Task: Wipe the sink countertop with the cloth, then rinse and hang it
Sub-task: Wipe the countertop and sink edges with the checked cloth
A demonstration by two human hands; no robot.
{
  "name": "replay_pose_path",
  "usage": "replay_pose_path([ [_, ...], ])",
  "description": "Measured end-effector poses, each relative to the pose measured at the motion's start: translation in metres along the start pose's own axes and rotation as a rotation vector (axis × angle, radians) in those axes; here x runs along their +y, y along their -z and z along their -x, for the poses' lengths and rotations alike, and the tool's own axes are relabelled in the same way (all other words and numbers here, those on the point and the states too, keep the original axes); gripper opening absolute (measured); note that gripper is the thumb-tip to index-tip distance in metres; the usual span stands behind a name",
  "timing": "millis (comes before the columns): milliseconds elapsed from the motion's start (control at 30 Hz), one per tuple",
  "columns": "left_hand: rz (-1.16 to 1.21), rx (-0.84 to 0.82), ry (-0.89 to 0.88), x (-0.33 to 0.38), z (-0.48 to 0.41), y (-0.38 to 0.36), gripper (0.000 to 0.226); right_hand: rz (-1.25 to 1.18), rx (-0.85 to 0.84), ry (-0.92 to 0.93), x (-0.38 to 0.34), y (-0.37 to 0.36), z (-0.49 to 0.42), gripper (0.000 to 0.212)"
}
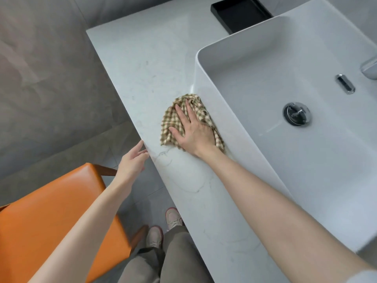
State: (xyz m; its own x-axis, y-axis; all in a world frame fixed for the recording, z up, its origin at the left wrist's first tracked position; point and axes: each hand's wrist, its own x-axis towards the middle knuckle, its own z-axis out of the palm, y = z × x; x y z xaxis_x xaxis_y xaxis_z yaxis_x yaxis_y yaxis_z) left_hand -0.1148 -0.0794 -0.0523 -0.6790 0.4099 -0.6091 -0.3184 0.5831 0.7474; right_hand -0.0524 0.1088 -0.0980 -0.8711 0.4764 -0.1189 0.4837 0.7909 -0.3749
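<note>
My right grip (pixel 193 132) lies flat on the cloth (pixel 169 123), fingers straight and spread, palm pressing it down; it curls round nothing. The cloth, checked in beige and brown and crumpled, sits on the pale marbled desk (pixel 140 74), its right edge touching the outer wall of the white sink (pixel 206 88). My left grip (pixel 131 162) is relaxed and wide, its fingertips (pixel 139 146) at the desk's left edge, holding nothing. Inside the basin sit a chrome drain plug (pixel 297 113) and, beyond it, an overflow slot (pixel 345 83); part of a chrome tap (pixel 370 68) shows at the right border. A black tray (pixel 238 13) stands at the far end of the desk. Left of the desk, near me, is an orange chair (pixel 51 211) on the grey tiled floor (pixel 142 190), and my shoes (pixel 155 236) are just beside the desk.
</note>
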Motion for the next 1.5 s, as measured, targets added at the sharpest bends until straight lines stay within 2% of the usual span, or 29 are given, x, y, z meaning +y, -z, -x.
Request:
replay_pose_path([
  [133, -0.037, -0.034, -0.005, -0.004, -0.003, 0.004, 0.053, 0.004, 0.011, 0.013, -0.002, -0.001, -0.015, 0.066],
  [267, -0.056, -0.106, -0.041, -0.002, 0.004, 0.0, 0.056, 0.049, 0.048, 0.014, 0.001, -0.004, 0.012, 0.061],
  [500, -0.066, -0.111, -0.102, -0.006, 0.024, -0.015, 0.052, 0.066, -0.02, -0.014, 0.036, 0.002, 0.159, 0.057],
  [700, -0.099, -0.062, -0.116, -0.02, 0.028, -0.023, 0.052, 0.092, -0.026, -0.176, 0.057, -0.002, 0.283, 0.06],
  [833, -0.086, -0.061, -0.099, -0.018, 0.028, -0.019, 0.051, 0.121, -0.011, -0.328, 0.042, -0.013, 0.324, 0.062],
  [933, -0.096, -0.079, -0.099, -0.017, 0.026, -0.013, 0.049, 0.115, -0.088, -0.346, 0.023, -0.018, 0.32, 0.066],
  [1033, -0.103, -0.114, -0.091, -0.021, 0.018, -0.004, 0.047, 0.107, -0.137, -0.28, 0.001, -0.025, 0.296, 0.072],
  [1200, -0.097, -0.175, -0.054, -0.03, 0.0, 0.012, 0.053, 0.123, -0.103, -0.191, -0.029, -0.03, 0.218, 0.076],
  [1333, -0.06, -0.219, -0.049, -0.033, -0.004, 0.012, 0.055, 0.109, -0.063, -0.202, -0.037, -0.028, 0.151, 0.072],
  [1500, -0.121, -0.203, -0.069, -0.033, -0.007, 0.012, 0.059, 0.099, -0.061, -0.161, -0.033, -0.025, 0.144, 0.072],
])
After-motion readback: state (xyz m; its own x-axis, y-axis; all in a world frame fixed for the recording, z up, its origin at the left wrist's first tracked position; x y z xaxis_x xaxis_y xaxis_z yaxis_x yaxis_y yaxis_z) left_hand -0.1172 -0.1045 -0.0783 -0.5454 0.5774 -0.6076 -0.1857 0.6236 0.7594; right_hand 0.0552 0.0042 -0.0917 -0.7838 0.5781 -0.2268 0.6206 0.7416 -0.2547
